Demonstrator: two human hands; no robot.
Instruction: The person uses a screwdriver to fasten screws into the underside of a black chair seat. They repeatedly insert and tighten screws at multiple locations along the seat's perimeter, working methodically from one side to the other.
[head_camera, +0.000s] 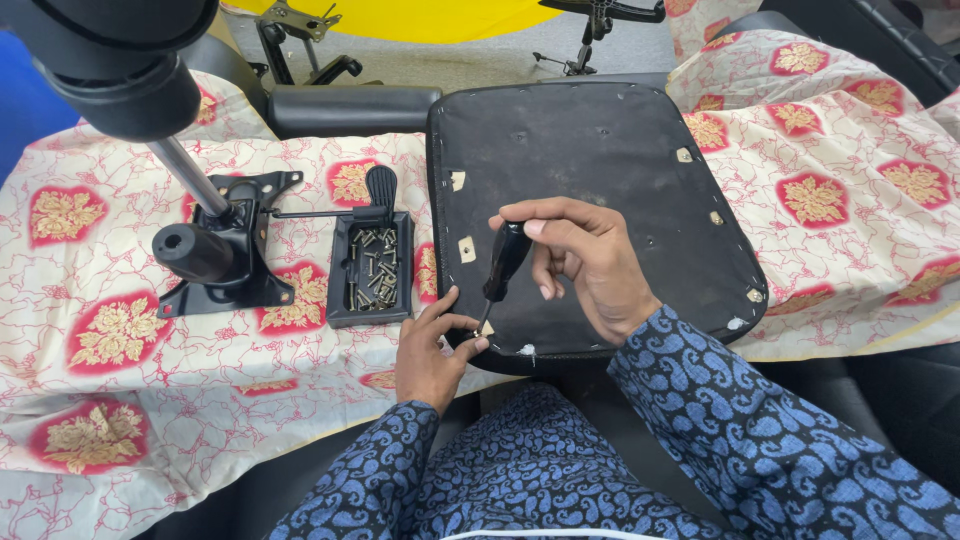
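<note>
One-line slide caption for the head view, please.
Right hand holds a black-handled screwdriver upright on an upturned chair seat; left hand steadies its tip.

No packages, signs or screens in view. Nearest to labels: several small, pale cream, squarish paper tags (467, 249) stuck on the black fabric underside of the seat pad (600, 160), scattered along its left edge and right rim; whether anything is written on them cannot be told. Open black plastic tray (340, 280) left of pad, unlabelled.

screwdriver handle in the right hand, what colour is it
Black, glossy; the screwdriver handle shows best in the head view, gripped by the right hand.
</note>
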